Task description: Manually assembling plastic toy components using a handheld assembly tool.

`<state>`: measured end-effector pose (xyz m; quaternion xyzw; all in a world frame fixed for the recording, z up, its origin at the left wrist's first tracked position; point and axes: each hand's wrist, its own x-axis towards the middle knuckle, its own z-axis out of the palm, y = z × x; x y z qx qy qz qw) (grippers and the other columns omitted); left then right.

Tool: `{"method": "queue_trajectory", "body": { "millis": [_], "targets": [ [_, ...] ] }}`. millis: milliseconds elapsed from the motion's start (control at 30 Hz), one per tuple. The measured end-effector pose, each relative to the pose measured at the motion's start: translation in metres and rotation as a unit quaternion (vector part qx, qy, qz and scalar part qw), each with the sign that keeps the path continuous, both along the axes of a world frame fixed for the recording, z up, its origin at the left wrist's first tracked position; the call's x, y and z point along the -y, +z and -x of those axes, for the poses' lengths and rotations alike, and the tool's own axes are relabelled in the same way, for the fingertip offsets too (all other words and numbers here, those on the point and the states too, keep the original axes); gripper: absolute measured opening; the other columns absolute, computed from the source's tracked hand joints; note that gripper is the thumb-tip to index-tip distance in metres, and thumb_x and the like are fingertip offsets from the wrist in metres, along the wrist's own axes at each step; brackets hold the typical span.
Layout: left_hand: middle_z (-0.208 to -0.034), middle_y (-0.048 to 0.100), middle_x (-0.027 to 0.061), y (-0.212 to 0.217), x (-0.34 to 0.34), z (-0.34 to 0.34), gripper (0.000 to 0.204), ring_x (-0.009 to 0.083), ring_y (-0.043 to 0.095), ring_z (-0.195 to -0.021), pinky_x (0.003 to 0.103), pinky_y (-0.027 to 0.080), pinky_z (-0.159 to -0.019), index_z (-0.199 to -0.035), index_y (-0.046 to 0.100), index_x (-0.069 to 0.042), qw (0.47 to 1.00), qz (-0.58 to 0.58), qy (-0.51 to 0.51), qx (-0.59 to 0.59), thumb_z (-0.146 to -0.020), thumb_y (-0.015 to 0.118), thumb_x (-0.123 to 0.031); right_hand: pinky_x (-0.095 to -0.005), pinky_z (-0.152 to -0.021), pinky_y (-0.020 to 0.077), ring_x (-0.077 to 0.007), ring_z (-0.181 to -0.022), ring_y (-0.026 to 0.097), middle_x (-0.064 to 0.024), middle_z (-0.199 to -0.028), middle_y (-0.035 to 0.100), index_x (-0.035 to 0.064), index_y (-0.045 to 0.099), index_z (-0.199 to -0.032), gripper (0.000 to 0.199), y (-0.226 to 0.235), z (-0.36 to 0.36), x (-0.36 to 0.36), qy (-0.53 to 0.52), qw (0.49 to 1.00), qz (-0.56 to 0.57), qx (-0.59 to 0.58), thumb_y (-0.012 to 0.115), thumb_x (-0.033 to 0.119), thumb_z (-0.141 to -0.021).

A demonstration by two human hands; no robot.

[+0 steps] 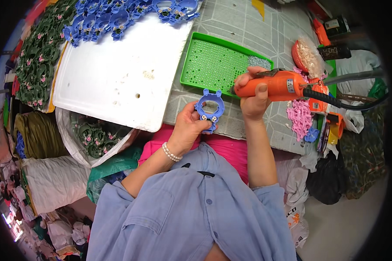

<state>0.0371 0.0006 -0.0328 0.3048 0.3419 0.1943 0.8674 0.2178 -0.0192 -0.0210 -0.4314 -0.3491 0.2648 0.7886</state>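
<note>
My left hand [188,126] grips the lower end of a blue plastic part [211,104], a ring with small lugs on top and round white pieces with metal centres below its opening. Wrapped in my right hand [255,96] is an orange electric screwdriver [276,85], lying sideways with its tip toward the left. That tip is close to the ring's upper right; I cannot make out any contact. Just beyond both hands lies a green perforated tray [217,65], with a heap of small silvery screws [258,62] in its right corner.
Several similar blue parts [117,19] crowd the far end of a white board [117,74]. To the right are pink plastic pieces [299,117], a red basket [297,56] of pale pieces and the screwdriver's black cable [322,96]. Left, an open sack [69,135] holds dark green parts.
</note>
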Motion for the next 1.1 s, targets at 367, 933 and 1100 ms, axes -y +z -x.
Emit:
{"method": "queue_trajectory", "body": {
  "millis": [367, 933, 1100],
  "targets": [
    [-0.09, 0.063, 0.0123, -0.001, 0.001, -0.004, 0.047, 0.0195, 0.065, -0.071, 0.025, 0.049, -0.056, -0.118, 0.038, 0.002, 0.999, -0.023, 0.007, -0.032, -0.074, 0.054, 0.009, -0.0355, -0.067, 0.0435, -0.0189, -0.061, 0.05, -0.0067, -0.071, 0.053, 0.0002, 0.049, -0.104, 0.065, 0.029, 0.008, 0.004, -0.042, 0.998, 0.026, 0.038, 0.058, 0.058, -0.076],
    [-0.094, 0.062, 0.0069, -0.006, 0.001, -0.007, 0.043, 0.0116, 0.06, -0.079, 0.024, 0.051, -0.064, -0.117, 0.044, 0.003, 0.999, -0.019, 0.022, -0.02, -0.076, 0.055, 0.009, -0.0376, -0.068, 0.0426, -0.0196, -0.064, 0.052, -0.0062, -0.076, 0.054, 0.004, 0.048, -0.11, 0.072, 0.04, 0.061, 0.029, 0.103, 0.995, -0.003, 0.004, 0.056, 0.066, -0.074],
    [-0.095, 0.062, 0.0067, -0.004, 0.0, -0.005, 0.043, 0.0118, 0.06, -0.077, 0.025, 0.052, -0.063, -0.117, 0.044, 0.001, 1.0, -0.012, 0.012, -0.018, -0.076, 0.055, 0.008, -0.0376, -0.069, 0.0425, -0.0196, -0.066, 0.052, -0.0062, -0.077, 0.054, 0.0036, 0.047, -0.111, 0.072, 0.04, 0.062, 0.028, 0.1, 0.995, -0.027, 0.002, 0.054, 0.066, -0.075]
  ]
}}
